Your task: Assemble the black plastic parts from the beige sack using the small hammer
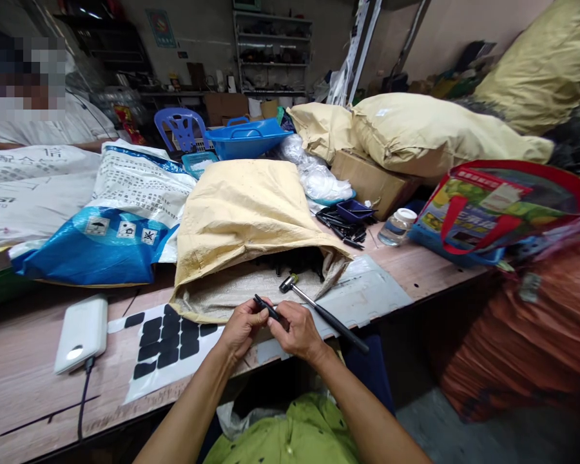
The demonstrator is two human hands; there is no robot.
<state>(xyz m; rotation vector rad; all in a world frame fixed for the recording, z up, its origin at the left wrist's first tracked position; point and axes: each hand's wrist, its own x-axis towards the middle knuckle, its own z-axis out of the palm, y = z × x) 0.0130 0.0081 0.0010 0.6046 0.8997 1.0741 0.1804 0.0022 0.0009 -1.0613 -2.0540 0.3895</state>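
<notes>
Both my hands meet over the table's front edge, closed on one slim black pen-like piece (267,307). My left hand (244,325) pinches its far end between thumb and fingers. Wrapped around the near end is my right hand (297,330), which hides part of it. Just beyond, a beige woven sack (244,206) lies with its mouth towards me, and dark pieces show inside. A small hammer (326,314) with a black grip rests to the right of my hands, its head at the sack's mouth.
A sheet of black stickers (167,341) and a white power bank (82,332) with a cable lie left. To the right are black pen-like pieces (341,229), a glass jar (397,227) and a red-trimmed bag (483,206). Another person (53,116) sits at the far left.
</notes>
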